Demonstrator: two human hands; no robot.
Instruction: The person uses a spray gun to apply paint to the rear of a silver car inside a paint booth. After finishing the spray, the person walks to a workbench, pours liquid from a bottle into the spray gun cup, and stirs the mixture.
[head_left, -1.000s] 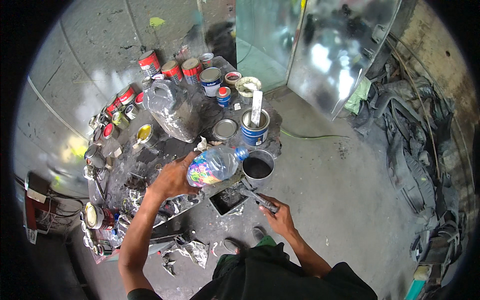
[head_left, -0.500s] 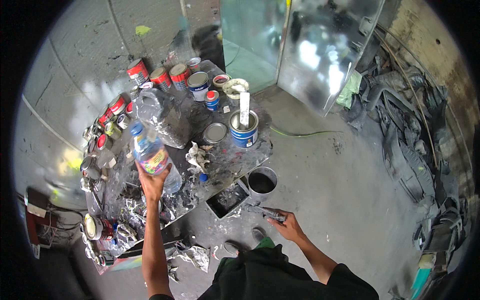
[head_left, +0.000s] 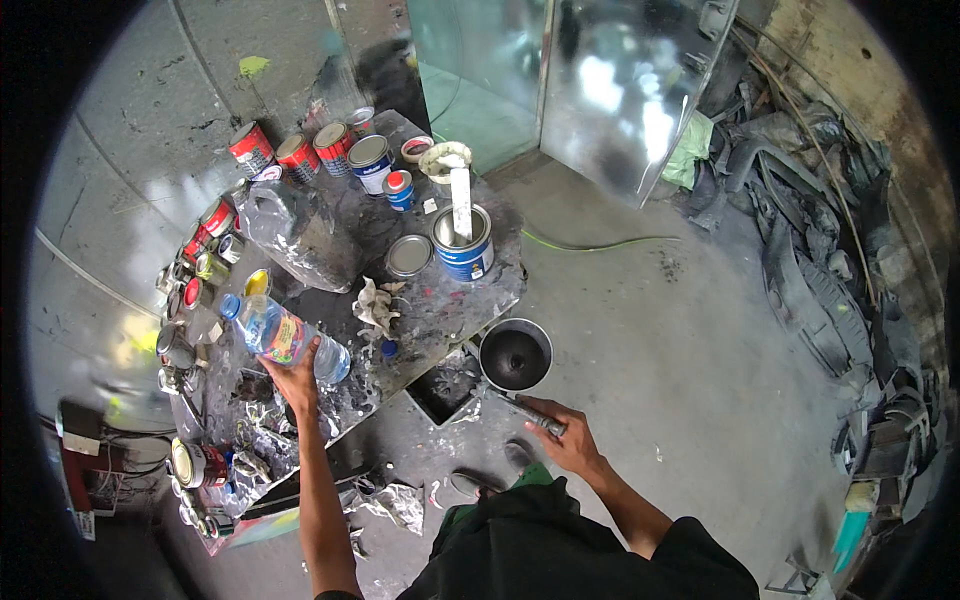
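Observation:
A clear plastic bottle [head_left: 290, 340] with a colourful label and blue cap lies tilted in my left hand [head_left: 294, 382], its capped end to the left, above the cluttered workbench [head_left: 455, 315]. My right hand [head_left: 567, 436] is closed round the grey handle of what looks like a paint spray gun [head_left: 540, 416]. Its round open cup [head_left: 515, 355] faces up, dark inside. The cup hangs off the bench's front edge, beside a dark rectangular tray [head_left: 437, 392]. Whether liquid is in the cup I cannot tell.
On the bench stand a blue paint can [head_left: 463, 262] with a white stir stick [head_left: 461, 205], a loose lid [head_left: 409, 256], a grey jerrycan [head_left: 300, 240], crumpled paper [head_left: 375, 305] and several red cans [head_left: 297, 157]. A green hose [head_left: 600, 244] crosses the floor. Dark scrap parts [head_left: 800, 240] are heaped at right.
The bottle has tipped further over to the left and moved slightly left. The spray gun's cup has turned its opening more upward. The whole view has shifted a little.

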